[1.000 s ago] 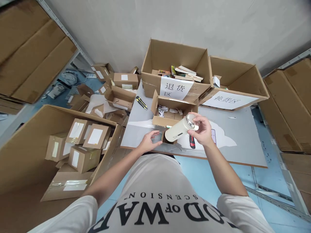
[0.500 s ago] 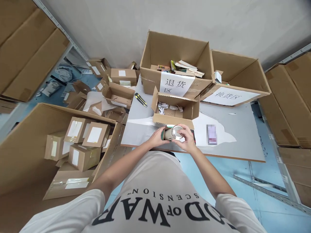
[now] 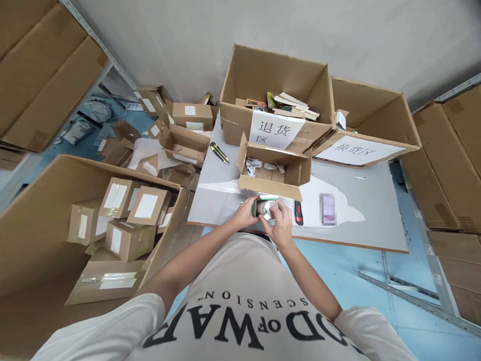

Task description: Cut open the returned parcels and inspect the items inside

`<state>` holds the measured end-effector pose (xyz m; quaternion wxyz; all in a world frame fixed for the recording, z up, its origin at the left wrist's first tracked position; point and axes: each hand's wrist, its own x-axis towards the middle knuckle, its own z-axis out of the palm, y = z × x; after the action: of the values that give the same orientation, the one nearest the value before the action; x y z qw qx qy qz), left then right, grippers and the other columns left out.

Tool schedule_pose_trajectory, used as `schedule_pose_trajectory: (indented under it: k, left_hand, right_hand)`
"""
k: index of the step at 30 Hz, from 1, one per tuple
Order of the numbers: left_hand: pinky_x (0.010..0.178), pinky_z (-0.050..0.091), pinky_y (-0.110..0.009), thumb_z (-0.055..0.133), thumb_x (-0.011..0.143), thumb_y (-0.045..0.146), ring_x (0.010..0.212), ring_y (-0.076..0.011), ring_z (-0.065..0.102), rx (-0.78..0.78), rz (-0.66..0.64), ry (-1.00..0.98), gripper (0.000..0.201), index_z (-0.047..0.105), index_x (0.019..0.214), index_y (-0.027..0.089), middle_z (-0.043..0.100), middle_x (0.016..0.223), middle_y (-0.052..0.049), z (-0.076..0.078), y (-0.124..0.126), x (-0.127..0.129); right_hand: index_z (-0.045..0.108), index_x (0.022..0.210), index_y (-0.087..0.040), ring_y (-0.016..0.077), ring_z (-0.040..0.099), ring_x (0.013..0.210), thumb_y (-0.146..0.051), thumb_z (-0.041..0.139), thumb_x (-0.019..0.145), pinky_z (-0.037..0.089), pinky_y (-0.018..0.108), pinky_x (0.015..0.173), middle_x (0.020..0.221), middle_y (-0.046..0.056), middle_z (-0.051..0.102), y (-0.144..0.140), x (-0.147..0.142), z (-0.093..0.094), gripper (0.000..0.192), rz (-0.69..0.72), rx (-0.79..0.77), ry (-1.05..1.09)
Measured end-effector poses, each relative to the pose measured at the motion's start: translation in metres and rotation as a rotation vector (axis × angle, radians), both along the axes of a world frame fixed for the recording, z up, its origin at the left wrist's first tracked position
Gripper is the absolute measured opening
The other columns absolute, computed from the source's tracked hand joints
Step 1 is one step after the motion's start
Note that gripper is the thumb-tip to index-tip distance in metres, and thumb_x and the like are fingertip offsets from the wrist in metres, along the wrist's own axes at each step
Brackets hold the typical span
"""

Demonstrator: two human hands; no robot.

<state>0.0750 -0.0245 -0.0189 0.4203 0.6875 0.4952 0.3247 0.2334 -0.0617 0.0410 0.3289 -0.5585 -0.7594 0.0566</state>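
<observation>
Both hands meet at the near edge of the grey table [image 3: 376,210], just in front of the person's chest; the left hand [image 3: 246,214] cups the side of a small dark-green box [image 3: 258,206], fingers curled against it, while the right hand [image 3: 280,225] closes round a cream flask with a shiny metal end [image 3: 269,208], which stands end-up in that box; how deep it sits cannot be told.

Just beyond the hands an open carton [image 3: 272,173] with crumpled paper blocks the way forward, its near flap almost touching the flask; just right of the right hand lies one red-and-black utility knife [image 3: 298,212], then a phone [image 3: 327,208]; past these the tabletop runs bare to its right edge. Forward-left of the left hand lies a second knife, yellow and black [image 3: 219,152].

Farther off stand two large labelled cartons [image 3: 276,100], side by side against the wall; left of the left hand, below table level, one big carton [image 3: 45,220] holds at least five taped parcels [image 3: 130,240].
</observation>
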Motion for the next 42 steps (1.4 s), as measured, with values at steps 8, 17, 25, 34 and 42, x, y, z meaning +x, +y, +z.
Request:
schedule_pose_trajectory:
  k: [8, 17, 25, 34, 42]
  left_hand:
    - [0.094, 0.047, -0.042, 0.072, 0.063, 0.026, 0.111, -0.0271, 0.056, 0.015, -0.088, 0.027, 0.07, 0.045, 0.126, 0.015, 0.056, 0.122, -0.013, 0.011, 0.002, -0.006]
    - [0.101, 0.042, -0.046, 0.084, 0.053, 0.033, 0.121, -0.0314, 0.05, -0.015, -0.113, 0.004, 0.094, 0.038, 0.134, 0.018, 0.051, 0.132, -0.015, 0.003, 0.006, -0.008]
    - [0.1, 0.044, -0.047, 0.085, 0.053, 0.036, 0.123, -0.0307, 0.051, -0.035, -0.079, -0.04, 0.101, 0.028, 0.134, 0.018, 0.049, 0.131, -0.018, -0.006, -0.002, -0.004]
    - [0.096, 0.047, -0.048, 0.082, 0.058, 0.032, 0.116, -0.0298, 0.057, 0.04, -0.056, 0.052, 0.072, 0.039, 0.115, 0.021, 0.054, 0.129, -0.015, -0.01, -0.009, -0.001]
    - [0.1, 0.045, -0.044, 0.071, 0.073, 0.032, 0.124, -0.0263, 0.052, 0.186, -0.103, 0.093, 0.045, 0.05, 0.111, 0.019, 0.055, 0.13, -0.014, -0.004, -0.009, -0.008]
  right_hand:
    - [0.057, 0.1, -0.019, 0.0275, 0.051, 0.104, -0.04, 0.059, 0.082, 0.041, 0.039, 0.085, 0.115, 0.015, 0.056, 0.003, -0.005, -0.006, 0.028, -0.07, -0.192, -0.117]
    - [0.06, 0.097, -0.019, 0.0289, 0.051, 0.092, -0.052, 0.067, 0.073, 0.031, 0.041, 0.079, 0.096, 0.013, 0.061, 0.027, -0.018, 0.003, 0.041, -0.226, -0.445, -0.441]
    - [0.056, 0.111, -0.017, 0.0298, 0.051, 0.097, -0.046, 0.073, 0.071, 0.036, 0.041, 0.079, 0.107, 0.017, 0.058, 0.033, -0.012, 0.001, 0.052, -0.104, -0.506, -0.48]
    - [0.056, 0.114, -0.014, 0.032, 0.05, 0.102, -0.032, 0.076, 0.07, 0.041, 0.042, 0.08, 0.113, 0.02, 0.058, 0.036, -0.008, 0.001, 0.051, -0.038, -0.592, -0.456]
    - [0.062, 0.106, -0.02, 0.0284, 0.051, 0.1, -0.028, 0.066, 0.08, 0.045, 0.039, 0.08, 0.108, 0.012, 0.06, 0.027, 0.013, 0.005, 0.027, 0.195, -0.519, -0.343]
